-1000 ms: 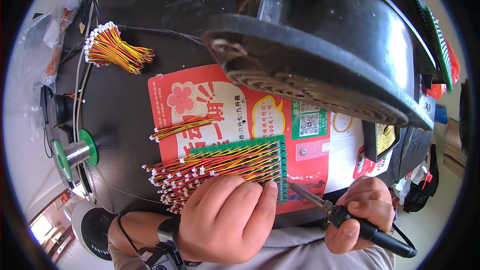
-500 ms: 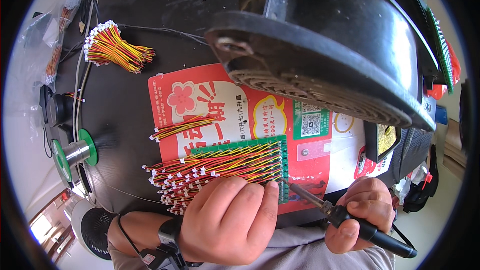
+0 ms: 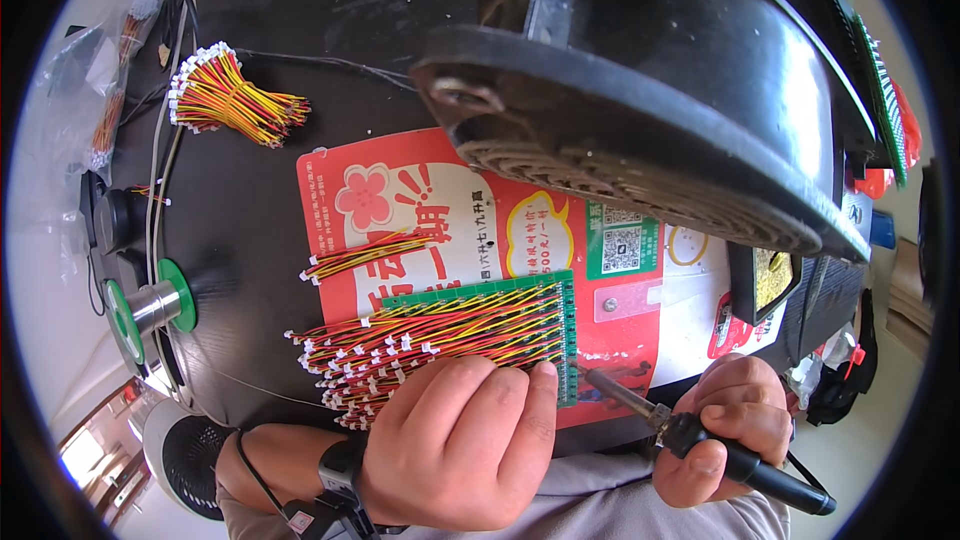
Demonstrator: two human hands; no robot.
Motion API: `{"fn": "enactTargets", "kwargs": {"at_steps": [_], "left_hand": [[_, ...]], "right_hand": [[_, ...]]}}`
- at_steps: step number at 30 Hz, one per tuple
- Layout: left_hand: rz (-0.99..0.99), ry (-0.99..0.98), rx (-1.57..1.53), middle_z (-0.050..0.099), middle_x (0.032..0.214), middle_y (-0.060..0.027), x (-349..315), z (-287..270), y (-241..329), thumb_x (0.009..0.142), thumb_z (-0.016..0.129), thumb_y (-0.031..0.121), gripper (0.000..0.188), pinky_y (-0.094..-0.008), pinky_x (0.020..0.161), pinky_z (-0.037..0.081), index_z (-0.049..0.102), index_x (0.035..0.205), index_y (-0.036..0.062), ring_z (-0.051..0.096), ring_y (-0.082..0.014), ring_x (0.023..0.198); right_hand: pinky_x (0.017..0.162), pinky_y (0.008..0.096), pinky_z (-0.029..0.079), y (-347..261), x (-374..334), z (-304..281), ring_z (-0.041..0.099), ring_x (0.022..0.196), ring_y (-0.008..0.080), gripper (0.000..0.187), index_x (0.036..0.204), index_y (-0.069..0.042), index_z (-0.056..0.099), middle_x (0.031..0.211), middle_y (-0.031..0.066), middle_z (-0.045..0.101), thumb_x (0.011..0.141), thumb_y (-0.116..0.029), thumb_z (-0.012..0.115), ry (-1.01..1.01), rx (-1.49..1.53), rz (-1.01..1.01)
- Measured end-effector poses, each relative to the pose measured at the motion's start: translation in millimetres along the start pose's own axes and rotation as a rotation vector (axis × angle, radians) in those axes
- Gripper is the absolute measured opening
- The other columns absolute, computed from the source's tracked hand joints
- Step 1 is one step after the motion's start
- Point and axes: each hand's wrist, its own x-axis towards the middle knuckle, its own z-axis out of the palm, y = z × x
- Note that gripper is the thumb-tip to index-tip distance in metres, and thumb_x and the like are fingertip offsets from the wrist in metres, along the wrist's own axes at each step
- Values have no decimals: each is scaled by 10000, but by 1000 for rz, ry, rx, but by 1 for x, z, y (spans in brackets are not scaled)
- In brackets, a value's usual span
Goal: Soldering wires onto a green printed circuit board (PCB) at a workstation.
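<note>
My right hand [image 3: 735, 430] grips the black handle of a soldering iron [image 3: 735, 460]. The iron's tip points left, just off the right edge of a green circuit board [image 3: 470, 290]. Rows of red, yellow and black wires [image 3: 470, 325] with white connectors fan leftward from that edge. Over the board's near part lies my left hand [image 3: 460, 440], fingers closed, index fingertip at the wire ends; what it pinches is hidden. A thin strand runs from a solder spool [image 3: 153, 308] toward this hand.
A large black fan-like housing [image 3: 660, 120] overhangs the far right. Beneath the board lies a red printed sheet [image 3: 325, 210] with several loose wires [image 3: 365, 255]. A tied wire bundle [image 3: 238, 95] is at the far left, and a tray of yellow tip cleaner [image 3: 772, 278] at right.
The soldering iron's tip has drawn slightly right, away from the board's edge and my left fingertip. My left hand has hardly moved.
</note>
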Motion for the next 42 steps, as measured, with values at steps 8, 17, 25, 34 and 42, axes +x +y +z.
{"fn": "enactTargets", "kwargs": {"at_steps": [8,17,25,34,42], "left_hand": [[0,-13,-65,617,791,-92,10,-4,-3,663,711,-40,253,-322,542,475,714,915,-49,572,-229,614],[-10,-26,-56,598,793,-84,9,-3,-2,665,724,-47,258,-331,551,477,708,923,-52,572,-239,639],[-11,-36,-47,601,802,-85,8,-4,-2,667,734,-30,260,-336,569,489,708,925,-51,576,-244,662],[5,-42,-43,604,808,-85,9,-4,-2,658,720,-25,265,-338,574,496,713,921,-52,577,-245,669],[25,-30,-42,605,799,-90,9,-4,-3,656,705,-33,258,-333,566,497,713,913,-59,581,-243,659]], "right_hand": [[372,241,317,2,0,-1,439,445,125,298,817,-24,504,558,27,434,894,-288,620,-8,-12,-31],[373,241,319,-2,1,-2,451,442,126,317,804,-35,504,561,27,440,889,-305,646,-38,-28,12],[375,241,318,-1,1,-2,451,443,124,315,802,-32,508,562,24,443,880,-301,653,-42,-22,22],[375,241,318,-1,1,-2,449,441,124,322,805,-29,509,566,24,447,884,-309,649,-41,-26,22],[369,230,327,-2,1,-2,449,441,121,332,810,-29,510,570,26,450,888,-317,654,-37,-19,18]]}}
